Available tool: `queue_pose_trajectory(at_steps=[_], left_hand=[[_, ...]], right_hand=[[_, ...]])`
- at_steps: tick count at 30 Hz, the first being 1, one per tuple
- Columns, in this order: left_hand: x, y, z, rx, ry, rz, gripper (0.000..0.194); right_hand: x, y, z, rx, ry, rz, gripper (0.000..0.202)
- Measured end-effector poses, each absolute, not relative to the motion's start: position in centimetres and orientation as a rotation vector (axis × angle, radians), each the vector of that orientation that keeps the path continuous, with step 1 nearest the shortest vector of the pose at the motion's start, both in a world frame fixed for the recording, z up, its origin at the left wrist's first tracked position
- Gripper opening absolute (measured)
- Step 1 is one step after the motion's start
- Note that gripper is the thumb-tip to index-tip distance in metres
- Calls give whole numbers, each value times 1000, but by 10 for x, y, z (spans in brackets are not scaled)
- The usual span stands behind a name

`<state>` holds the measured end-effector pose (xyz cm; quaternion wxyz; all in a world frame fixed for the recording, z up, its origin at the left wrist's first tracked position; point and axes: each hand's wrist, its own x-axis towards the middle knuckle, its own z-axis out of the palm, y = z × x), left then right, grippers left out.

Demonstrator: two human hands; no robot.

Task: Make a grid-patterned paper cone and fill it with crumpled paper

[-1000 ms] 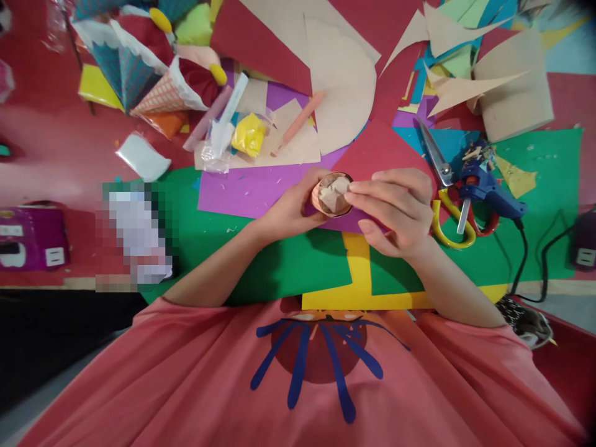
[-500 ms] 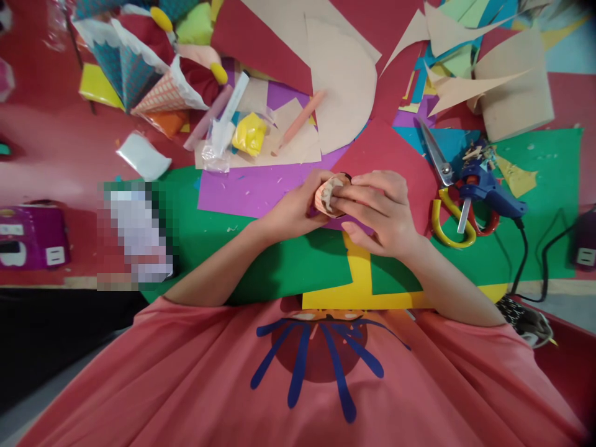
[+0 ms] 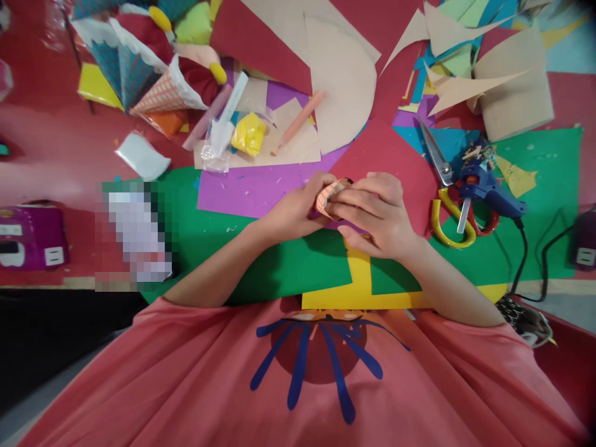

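A small cone-like piece of orange-and-white checked paper (image 3: 325, 197) is held near the middle of the table, over purple and red sheets. My left hand (image 3: 305, 208) wraps round its left side, thumb and fingers closed on it. From the right, my right hand (image 3: 379, 214) reaches to the piece, its index and middle fingers pushed into the opening, thumb apart below. The fingertips inside are hidden. A dark edge shows at the top of the piece.
Scissors (image 3: 446, 171) and a blue glue gun (image 3: 496, 192) with a cable lie at the right. Finished paper cones (image 3: 161, 93), yellow clay (image 3: 250, 134), an orange stick (image 3: 298, 123) and a white packet (image 3: 142, 156) are at the upper left. Cut paper scraps (image 3: 470, 87) lie at the back right.
The checked piece has turned and tilted slightly in my left hand, so its pale inside shows less. My right fingers sit deeper in the opening.
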<state>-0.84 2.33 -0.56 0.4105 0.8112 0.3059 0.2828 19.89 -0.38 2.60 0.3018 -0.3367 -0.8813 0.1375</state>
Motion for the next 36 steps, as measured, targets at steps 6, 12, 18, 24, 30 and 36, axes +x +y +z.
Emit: queue_pose_trajectory(at_steps=[6,12,18,24,30,36], left_hand=[[-6,22,-7,2033,786,787,44],[-8,24,-5,2088,820,857,40],[-9,24,-12,2017,895,783,45],[-9,25,-12,2056,866,822,46],[-8,26,-8,2126,811,913,42],[-2,24,-8,2211,864,942,32]], right_hand=[[204,-1,33,-842,-2122,237,22],[204,-4,33,-926,-2101,-60,24],[199,-5,27,-1018,-2253,16,19],[203,-4,28,-1073,-2129,236,23],[199,-2,25,-1099,-1691,583,18],[189,-3,21,-1118,-1674,943,26]])
